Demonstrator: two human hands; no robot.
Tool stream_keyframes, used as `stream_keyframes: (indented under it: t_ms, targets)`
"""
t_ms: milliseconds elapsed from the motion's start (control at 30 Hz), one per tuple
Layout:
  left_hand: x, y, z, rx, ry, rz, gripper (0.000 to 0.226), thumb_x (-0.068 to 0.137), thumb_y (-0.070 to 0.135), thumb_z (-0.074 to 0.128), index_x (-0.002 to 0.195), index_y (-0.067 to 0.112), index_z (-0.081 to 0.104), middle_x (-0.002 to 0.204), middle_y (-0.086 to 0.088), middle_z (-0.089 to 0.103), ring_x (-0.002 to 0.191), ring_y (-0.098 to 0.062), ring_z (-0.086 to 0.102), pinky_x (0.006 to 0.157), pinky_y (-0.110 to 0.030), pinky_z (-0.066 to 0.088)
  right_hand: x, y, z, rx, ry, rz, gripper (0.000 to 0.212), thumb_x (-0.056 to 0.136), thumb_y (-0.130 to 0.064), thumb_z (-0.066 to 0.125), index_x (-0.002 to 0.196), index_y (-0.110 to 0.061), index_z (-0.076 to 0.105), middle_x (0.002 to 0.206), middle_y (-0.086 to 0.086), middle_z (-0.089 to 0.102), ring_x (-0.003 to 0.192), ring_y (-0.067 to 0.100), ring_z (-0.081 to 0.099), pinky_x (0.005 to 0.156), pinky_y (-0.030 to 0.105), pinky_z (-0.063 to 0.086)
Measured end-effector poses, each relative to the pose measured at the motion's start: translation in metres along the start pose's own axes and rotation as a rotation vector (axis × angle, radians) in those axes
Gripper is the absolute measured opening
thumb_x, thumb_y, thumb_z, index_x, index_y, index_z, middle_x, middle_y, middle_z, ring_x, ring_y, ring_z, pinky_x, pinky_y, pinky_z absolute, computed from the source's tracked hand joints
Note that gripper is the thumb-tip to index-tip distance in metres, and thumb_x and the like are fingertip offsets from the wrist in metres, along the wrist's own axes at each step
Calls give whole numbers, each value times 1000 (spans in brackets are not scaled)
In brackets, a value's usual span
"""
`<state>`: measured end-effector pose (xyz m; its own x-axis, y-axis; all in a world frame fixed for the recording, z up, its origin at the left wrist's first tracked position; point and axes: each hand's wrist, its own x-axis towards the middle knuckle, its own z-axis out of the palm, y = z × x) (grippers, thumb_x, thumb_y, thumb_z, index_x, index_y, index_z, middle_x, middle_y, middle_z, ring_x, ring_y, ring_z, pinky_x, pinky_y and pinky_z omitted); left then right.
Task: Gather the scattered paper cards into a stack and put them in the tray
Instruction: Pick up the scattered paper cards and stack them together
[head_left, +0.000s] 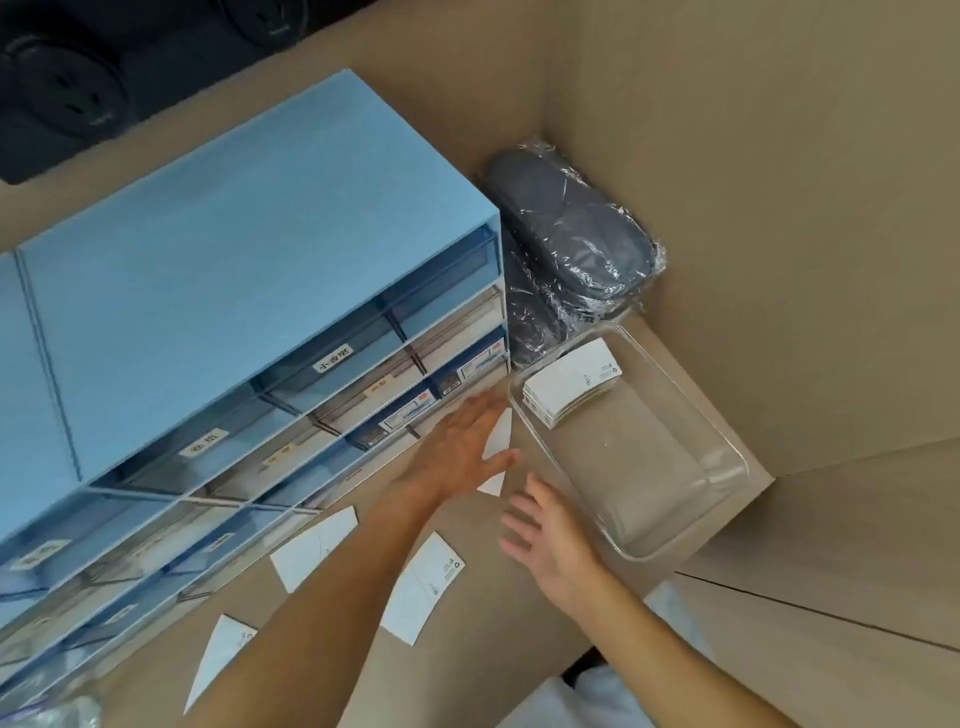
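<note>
A clear plastic tray (727, 457) sits on the cardboard surface at right, with a stack of white cards (571, 382) lying in its far left corner. My left hand (462, 447) lies flat, fingers spread, on a white card (500, 434) just left of the tray. My right hand (550, 540) hovers open near the tray's near corner, holding nothing. More white cards lie scattered nearer to me: one (423, 590) between my forearms, one (311, 553) left of my left arm, one (218, 657) at the lower left.
A blue drawer cabinet (234, 270) with labelled drawers fills the left side. A dark item wrapped in clear plastic (566, 249) lies behind the tray. Cardboard walls (779, 182) rise at the back and right. Black objects (62, 88) sit at the top left.
</note>
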<state>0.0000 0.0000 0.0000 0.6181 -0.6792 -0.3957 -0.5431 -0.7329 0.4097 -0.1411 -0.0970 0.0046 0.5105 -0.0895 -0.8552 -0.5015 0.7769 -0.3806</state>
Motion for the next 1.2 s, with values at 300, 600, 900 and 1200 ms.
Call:
stream_keyframes:
  t_ms: [300, 600, 900, 1200]
  targets:
    - [11, -2, 0, 19, -68, 27, 72, 100, 47, 46, 159, 22, 14, 167, 1, 17, 153, -21, 19, 119, -42, 25, -7, 7, 13, 221, -32, 109, 30, 98, -37, 54, 122, -20, 53, 134, 15, 54, 124, 31, 51, 96, 50, 47]
    - [-7, -16, 12, -112, -71, -144, 71, 96, 49, 47, 156, 25, 18, 163, 2, 25, 142, -30, 38, 113, -46, 38, -9, 14, 9, 117, -25, -29, 26, 100, -33, 52, 123, -24, 56, 129, 7, 56, 127, 29, 51, 102, 50, 47]
    - [-61, -13, 29, -445, 59, -316, 65, 99, 43, 51, 155, 19, 27, 158, -5, 36, 137, -26, 43, 110, -40, 41, -11, 19, 7, -255, 47, -207, 15, 98, -24, 53, 111, -31, 53, 114, -8, 62, 108, 14, 59, 97, 40, 50]
    - [-84, -6, 40, -908, 416, -665, 32, 96, 18, 59, 128, 15, 56, 123, -4, 68, 106, -21, 62, 81, -27, 52, 4, 12, 15, -655, 125, -386, 22, 92, -2, 52, 115, -3, 52, 112, 21, 68, 85, 25, 60, 73, 37, 47]
